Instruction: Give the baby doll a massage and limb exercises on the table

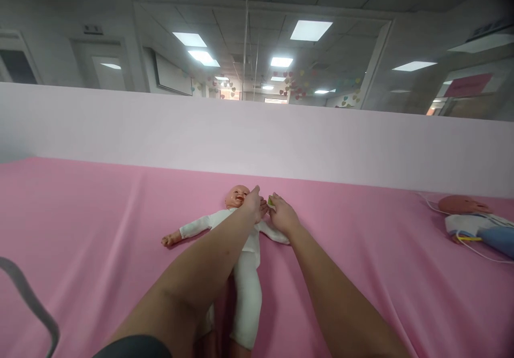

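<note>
A baby doll (pixel 247 243) in a white top and white trousers lies on its back on the pink sheet, its arms spread wide. My left hand (pixel 254 206) is over the doll's upper chest, just below and beside its face. The thumb points up and the fingers are apart, with nothing visible in them. To the right of it, my right hand (pixel 283 214) is closed on a small yellow-green object (pixel 271 202), too small to name. That hand hovers near the doll's shoulder and sleeve. My forearms hide part of the doll's body and legs.
The pink sheet (pixel 349 251) covers the surface up to a low white wall (pixel 257 138) with glass above. At the far right lies a second doll (pixel 466 204) in white and blue, with a white cord around it. A grey strap (pixel 30 299) hangs at the left.
</note>
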`<state>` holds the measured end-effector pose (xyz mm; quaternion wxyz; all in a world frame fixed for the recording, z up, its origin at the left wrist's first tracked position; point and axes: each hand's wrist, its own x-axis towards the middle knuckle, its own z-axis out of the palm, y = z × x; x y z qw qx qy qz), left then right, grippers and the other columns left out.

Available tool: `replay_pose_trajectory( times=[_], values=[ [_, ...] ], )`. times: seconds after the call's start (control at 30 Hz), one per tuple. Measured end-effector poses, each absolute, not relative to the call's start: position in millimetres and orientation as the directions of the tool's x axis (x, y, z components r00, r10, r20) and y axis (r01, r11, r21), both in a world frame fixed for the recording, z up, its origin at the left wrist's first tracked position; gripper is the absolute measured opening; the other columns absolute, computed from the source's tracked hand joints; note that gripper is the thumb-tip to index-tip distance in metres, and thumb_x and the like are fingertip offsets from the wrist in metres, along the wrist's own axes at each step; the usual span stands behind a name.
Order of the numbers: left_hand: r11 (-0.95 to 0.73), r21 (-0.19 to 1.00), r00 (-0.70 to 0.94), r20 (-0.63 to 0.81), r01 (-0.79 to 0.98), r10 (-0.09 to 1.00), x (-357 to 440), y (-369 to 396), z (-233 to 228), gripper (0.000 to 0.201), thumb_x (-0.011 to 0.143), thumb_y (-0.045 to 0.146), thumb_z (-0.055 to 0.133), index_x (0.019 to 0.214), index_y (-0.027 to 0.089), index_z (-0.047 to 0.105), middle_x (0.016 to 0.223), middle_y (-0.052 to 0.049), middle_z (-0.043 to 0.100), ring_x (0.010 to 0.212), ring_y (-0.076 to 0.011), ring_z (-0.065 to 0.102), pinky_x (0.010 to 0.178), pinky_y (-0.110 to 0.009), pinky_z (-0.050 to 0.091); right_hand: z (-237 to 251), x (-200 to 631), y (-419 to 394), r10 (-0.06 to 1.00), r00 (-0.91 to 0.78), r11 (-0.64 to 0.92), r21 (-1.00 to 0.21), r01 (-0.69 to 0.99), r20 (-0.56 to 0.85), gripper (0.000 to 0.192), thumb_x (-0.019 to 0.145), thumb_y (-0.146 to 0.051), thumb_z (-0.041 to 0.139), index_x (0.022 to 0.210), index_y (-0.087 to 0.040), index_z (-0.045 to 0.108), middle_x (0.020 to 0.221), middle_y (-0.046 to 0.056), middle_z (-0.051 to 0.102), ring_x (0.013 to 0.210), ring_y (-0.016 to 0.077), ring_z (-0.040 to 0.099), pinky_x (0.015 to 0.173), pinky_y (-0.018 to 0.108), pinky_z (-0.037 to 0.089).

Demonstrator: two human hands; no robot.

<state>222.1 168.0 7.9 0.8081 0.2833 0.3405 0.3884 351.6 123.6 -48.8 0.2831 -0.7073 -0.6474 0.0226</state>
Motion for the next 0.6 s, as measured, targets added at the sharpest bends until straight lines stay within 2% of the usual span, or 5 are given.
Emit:
replay_pose_trajectory(
  times=[0.13, 0.3, 0.43, 0.5, 0.6],
  values=[
    [0.518, 0.751, 0.481, -0.305, -0.41, 0.822, 187, 159, 15, 0.047, 0.103, 0.052, 0.054, 0.117, 0.008, 0.064, 0.138, -0.028, 0.06, 0.139, -0.034, 0.055, 0.115, -0.04, 0.047, -44, 350, 118, 0.932, 0.147, 0.008, -0.424, 0.905, 0.332, 0.067, 0.096, -0.023, 0.054, 0.162, -0.012, 0.041, 0.172, 0.015, 0.032, 0.162, 0.033, 0.022, 0.13, 0.049, 0.025],
    [0.353, 0.809, 0.395, -0.165, -0.47, 0.904, 124, 138, 19, 0.046, 0.104, 0.048, 0.051, 0.121, 0.009, 0.067, 0.143, -0.024, 0.063, 0.135, -0.0291, 0.06, 0.116, -0.036, 0.047, -26, 324, 108, 0.93, 0.105, 0.07, -0.449, 0.891, 0.352, 0.065, 0.098, -0.029, 0.056, 0.16, -0.012, 0.044, 0.169, 0.015, 0.037, 0.161, 0.0306, 0.026, 0.13, 0.05, 0.025],
    [0.333, 0.768, 0.331, -0.166, -0.547, 0.929, 75, 123, 8, 0.05, 0.106, 0.05, 0.047, 0.121, 0.008, 0.068, 0.14, -0.025, 0.066, 0.132, -0.0295, 0.064, 0.113, -0.036, 0.051, 2, 267, 79, 0.87, -0.123, 0.385, -0.504, 0.773, 0.477, 0.062, 0.096, -0.037, 0.062, 0.155, -0.022, 0.052, 0.163, 0.009, 0.05, 0.154, 0.0286, 0.041, 0.128, 0.051, 0.031],
    [0.321, 0.733, 0.29, -0.176, -0.599, 0.941, 61, 120, 0, 0.051, 0.107, 0.049, 0.044, 0.122, 0.006, 0.067, 0.138, -0.026, 0.066, 0.131, -0.0298, 0.065, 0.11, -0.036, 0.053, 14, 235, 59, 0.858, -0.243, 0.491, -0.586, 0.645, 0.452, 0.062, 0.097, -0.038, 0.063, 0.155, -0.023, 0.052, 0.158, 0.009, 0.055, 0.149, 0.0277, 0.049, 0.125, 0.05, 0.036],
    [0.353, 0.676, 0.335, -0.163, -0.647, 0.928, 55, 118, -6, 0.057, 0.106, 0.054, 0.044, 0.129, 0.007, 0.066, 0.134, -0.026, 0.068, 0.133, -0.03, 0.063, 0.111, -0.039, 0.052, 22, 200, 36, 0.841, -0.42, 0.537, -0.626, 0.565, 0.343, 0.071, 0.1, -0.041, 0.061, 0.164, -0.024, 0.037, 0.166, 0.008, 0.044, 0.154, 0.0266, 0.041, 0.126, 0.048, 0.036]
  ],
)
